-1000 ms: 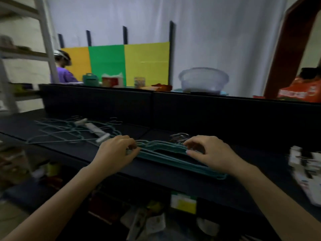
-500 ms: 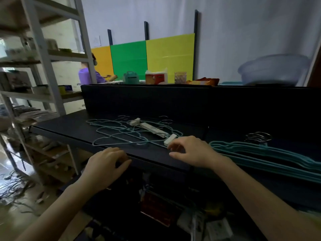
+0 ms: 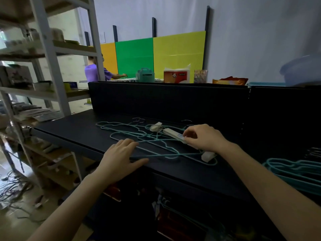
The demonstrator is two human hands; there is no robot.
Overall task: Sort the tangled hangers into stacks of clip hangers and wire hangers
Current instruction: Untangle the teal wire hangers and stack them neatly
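Extraction: with right hand (image 3: 203,138) pinching the clip hanger (image 3: 172,133), I should lift slowly, left hand (image 3: 119,159) fingers (image 3: 130,145) flat on wire hangers (image 3: 147,136).

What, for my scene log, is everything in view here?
wire hangers: several, exact count unclear, teal, tangled mid-table
clip hanger: one, white, lying in the tangle
stack: several hangers, teal, table's right end
table: one, black, in front
rack: one, pale metal, left
panels: three, orange, green and yellow, back wall
tissue box: one, orange and white, ledge behind the table
basin: one, pale bluish, upper right
person: one, purple shirt, behind the rack
left hand: one, flat at the table's front edge, over the tangle's near wire
right hand: one, pinching the clip hanger's bar
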